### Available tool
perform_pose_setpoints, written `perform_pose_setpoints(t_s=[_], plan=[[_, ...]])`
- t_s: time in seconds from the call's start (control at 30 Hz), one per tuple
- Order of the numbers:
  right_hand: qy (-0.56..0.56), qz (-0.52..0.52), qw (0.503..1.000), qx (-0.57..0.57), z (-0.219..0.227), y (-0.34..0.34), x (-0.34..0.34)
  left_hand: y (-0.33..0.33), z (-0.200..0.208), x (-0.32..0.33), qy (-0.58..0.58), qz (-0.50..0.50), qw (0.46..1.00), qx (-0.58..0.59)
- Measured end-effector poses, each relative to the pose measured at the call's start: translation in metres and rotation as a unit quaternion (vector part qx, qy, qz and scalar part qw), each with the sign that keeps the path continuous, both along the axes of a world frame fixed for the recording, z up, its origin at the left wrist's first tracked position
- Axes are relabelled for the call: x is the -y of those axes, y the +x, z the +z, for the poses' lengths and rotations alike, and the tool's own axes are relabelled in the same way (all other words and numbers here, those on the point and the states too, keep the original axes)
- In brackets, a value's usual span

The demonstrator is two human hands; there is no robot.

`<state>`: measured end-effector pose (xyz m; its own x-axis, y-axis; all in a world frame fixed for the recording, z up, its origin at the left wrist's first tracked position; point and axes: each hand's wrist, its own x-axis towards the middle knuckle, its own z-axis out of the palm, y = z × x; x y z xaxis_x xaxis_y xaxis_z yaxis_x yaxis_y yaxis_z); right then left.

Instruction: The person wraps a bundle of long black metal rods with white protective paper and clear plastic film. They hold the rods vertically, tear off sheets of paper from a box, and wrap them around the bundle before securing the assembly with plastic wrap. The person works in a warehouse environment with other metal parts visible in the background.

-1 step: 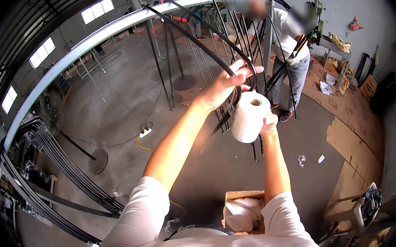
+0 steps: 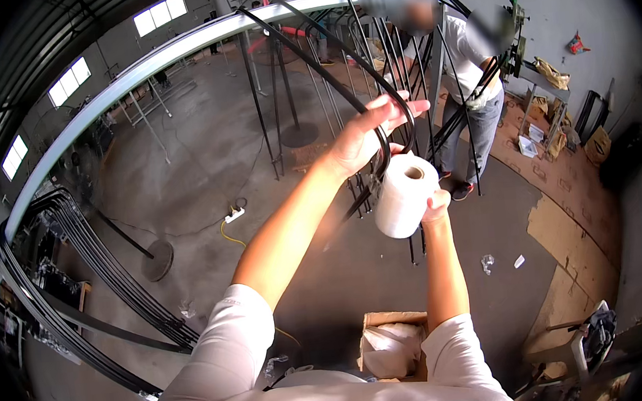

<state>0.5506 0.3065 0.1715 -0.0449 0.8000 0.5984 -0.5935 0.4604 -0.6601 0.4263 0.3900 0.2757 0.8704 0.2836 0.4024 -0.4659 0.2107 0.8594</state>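
Note:
My left hand [image 2: 360,142] is wrapped round a pair of black bent rods [image 2: 325,75] that hang from a pale overhead rail [image 2: 149,72]. The fingers curl over the rods' curved lower ends, with the fingertips pointing right. Just below it, my right hand [image 2: 436,202] grips a white roll of plastic film [image 2: 402,207] from its right side. The thumb shows; the other fingers are mostly behind the roll. The roll is tilted, its hollow core facing up. Clear film appears at the roll's left edge, beside the rods.
More black rods [image 2: 125,271] hang in a bundle at the left. A co-worker [image 2: 470,73] stands beyond the rods, holding dark rods. An open cardboard box [image 2: 368,341] with white material sits below me. A power strip [image 2: 234,215] and yellow cable lie on the floor.
The film roll has dropped slightly in my right hand's grip area, and its core end faces me a little more. My left hand stays on the rods with a small finger shift.

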Motion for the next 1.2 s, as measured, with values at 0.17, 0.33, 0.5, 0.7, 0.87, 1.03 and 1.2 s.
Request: perform_pose_setpoints(t_s=[0.17, 0.33, 0.5, 0.7, 0.87, 1.03, 1.2], plan=[[0.092, 0.057, 0.992, 0.072, 0.018, -0.054, -0.011, -0.043, 0.048, -0.015, -0.252, 0.058, 0.942, 0.214], [0.137, 0.149, 0.971, 0.129, 0.026, -0.126, -0.045, -0.106, 0.1, -0.042, -0.405, -0.079, 0.861, 0.297], [0.076, 0.203, 0.971, 0.101, 0.02, -0.196, -0.048, -0.184, 0.14, -0.138, -0.355, -0.15, 0.857, 0.343], [0.06, 0.236, 0.966, 0.085, 0.02, -0.263, -0.049, -0.267, 0.179, -0.2, -0.489, 0.046, 0.815, 0.309], [0.059, 0.264, 0.96, 0.074, 0.026, -0.297, -0.072, -0.306, 0.138, -0.061, -0.014, 0.253, 0.951, 0.175], [0.039, 0.265, 0.962, 0.057, 0.019, -0.366, -0.11, -0.378, 0.052, -0.055, 0.112, 0.48, 0.868, -0.064], [0.011, 0.332, 0.943, 0.011, 0.019, -0.416, -0.124, -0.424, 0.012, -0.068, 0.113, 0.521, 0.842, -0.077]])
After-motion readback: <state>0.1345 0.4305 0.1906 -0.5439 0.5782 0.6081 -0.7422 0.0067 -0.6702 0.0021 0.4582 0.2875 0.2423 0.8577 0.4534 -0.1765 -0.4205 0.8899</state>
